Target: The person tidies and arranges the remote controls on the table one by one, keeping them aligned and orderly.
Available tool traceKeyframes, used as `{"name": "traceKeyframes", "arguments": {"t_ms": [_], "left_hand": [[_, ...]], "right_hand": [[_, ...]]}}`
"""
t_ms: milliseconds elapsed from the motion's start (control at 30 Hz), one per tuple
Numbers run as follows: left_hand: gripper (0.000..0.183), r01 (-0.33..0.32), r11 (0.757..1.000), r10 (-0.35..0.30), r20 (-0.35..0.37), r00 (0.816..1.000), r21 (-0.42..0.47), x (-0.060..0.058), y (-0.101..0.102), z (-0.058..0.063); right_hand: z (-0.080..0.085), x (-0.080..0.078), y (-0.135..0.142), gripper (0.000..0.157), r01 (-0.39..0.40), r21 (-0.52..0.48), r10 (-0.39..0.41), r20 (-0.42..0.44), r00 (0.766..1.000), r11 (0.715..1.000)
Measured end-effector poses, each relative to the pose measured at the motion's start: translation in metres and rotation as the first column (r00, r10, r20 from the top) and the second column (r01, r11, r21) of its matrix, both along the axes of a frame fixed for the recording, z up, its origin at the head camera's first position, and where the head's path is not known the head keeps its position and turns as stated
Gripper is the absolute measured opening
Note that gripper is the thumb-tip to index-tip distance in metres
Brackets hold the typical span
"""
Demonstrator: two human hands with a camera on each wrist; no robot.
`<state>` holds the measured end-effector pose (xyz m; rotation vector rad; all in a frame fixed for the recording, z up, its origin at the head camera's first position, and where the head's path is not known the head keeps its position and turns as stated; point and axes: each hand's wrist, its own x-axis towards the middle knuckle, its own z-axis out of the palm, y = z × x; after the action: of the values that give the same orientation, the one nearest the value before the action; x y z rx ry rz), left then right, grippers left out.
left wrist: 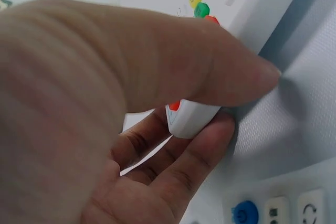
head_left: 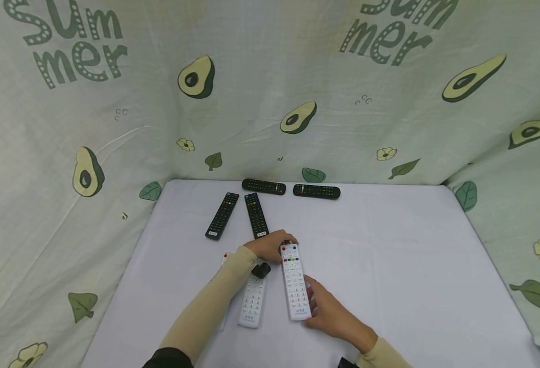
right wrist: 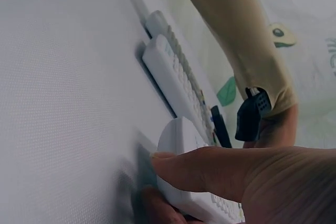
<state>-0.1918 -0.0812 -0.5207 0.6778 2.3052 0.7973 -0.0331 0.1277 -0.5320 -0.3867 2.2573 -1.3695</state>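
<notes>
A white remote control (head_left: 295, 283) with coloured buttons near its far end is held between both hands. My left hand (head_left: 272, 246) grips the far end, its thumb lying across the remote (left wrist: 194, 121) and the fingers curled beneath. At the near end, my right hand (head_left: 327, 309) holds the right side and bottom corner. The right wrist view shows that thumb along the edge of the remote (right wrist: 181, 135), with fingers under it. Just left lies a second white remote (head_left: 252, 304), partly covered by the left wrist. Another white remote (head_left: 226, 256) is mostly hidden under the left forearm.
Two black remotes (head_left: 222, 216) (head_left: 256, 212) lie lengthwise beyond the left hand. Along the table's back edge, two more black remotes (head_left: 264, 186) (head_left: 316, 191) lie crosswise. The white table (head_left: 412, 266) is bordered by avocado-print cloth (head_left: 334, 148).
</notes>
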Motion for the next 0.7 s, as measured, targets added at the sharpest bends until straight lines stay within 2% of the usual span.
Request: {"name": "traceKeyframes", "arguments": {"t_ms": [467,700], "left_hand": [[0.07,0.038,0.998,-0.04,-0.041,0.998,-0.046,0.001,0.003,0.0],[0.071,0.036,0.997,-0.038,-0.043,0.998,-0.062,0.002,0.004,-0.001]], "right_hand": [[-0.003,0.002,-0.008,0.112,0.002,-0.036,-0.001,0.015,1.0,0.999],[-0.003,0.006,-0.012,0.113,-0.007,-0.04,0.006,-0.009,1.0,0.999]]}}
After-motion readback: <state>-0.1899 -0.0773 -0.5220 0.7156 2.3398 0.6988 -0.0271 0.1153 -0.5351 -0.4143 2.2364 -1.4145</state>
